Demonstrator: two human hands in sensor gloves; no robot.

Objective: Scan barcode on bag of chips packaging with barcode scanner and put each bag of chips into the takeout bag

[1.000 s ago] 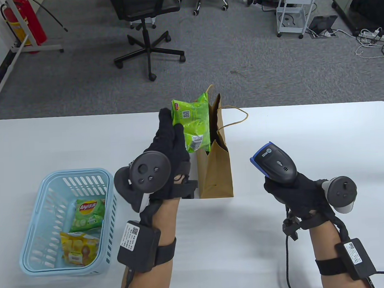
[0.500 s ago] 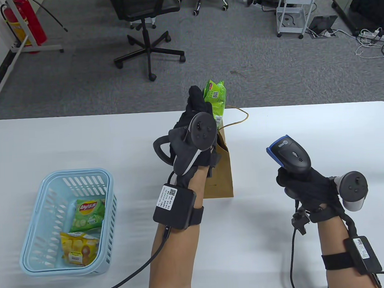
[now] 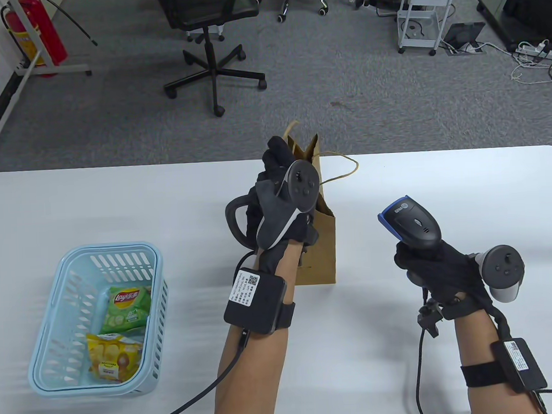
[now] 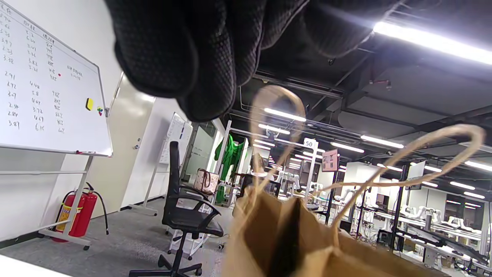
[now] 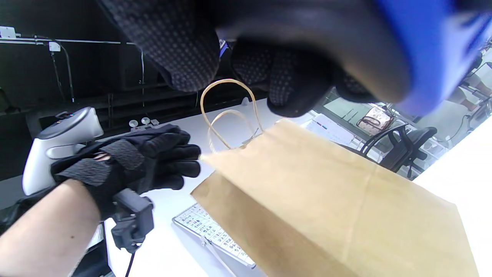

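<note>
The brown paper takeout bag (image 3: 321,255) (image 4: 284,238) (image 5: 326,200) stands upright at the table's middle, handles up. My left hand (image 3: 276,154) (image 5: 180,161) hovers at its open top with relaxed fingers (image 4: 192,57) and holds nothing. No bag of chips shows in or near this hand. My right hand (image 3: 425,264) grips the black and blue barcode scanner (image 3: 411,221) (image 5: 423,50) to the right of the bag, raised off the table. A green bag of chips (image 3: 127,307) and a yellow bag of chips (image 3: 113,356) lie in the blue basket (image 3: 111,247).
The basket sits at the table's front left. Cables run from both wrists toward the near edge. Beyond the far edge, an office chair (image 3: 210,17) and a red fire extinguisher (image 3: 44,34) stand on the grey carpet.
The green bag of chips that my left hand held above the takeout bag is gone from view, and the hand has dropped slightly at the bag's mouth. The scanner hand shifted slightly left.
</note>
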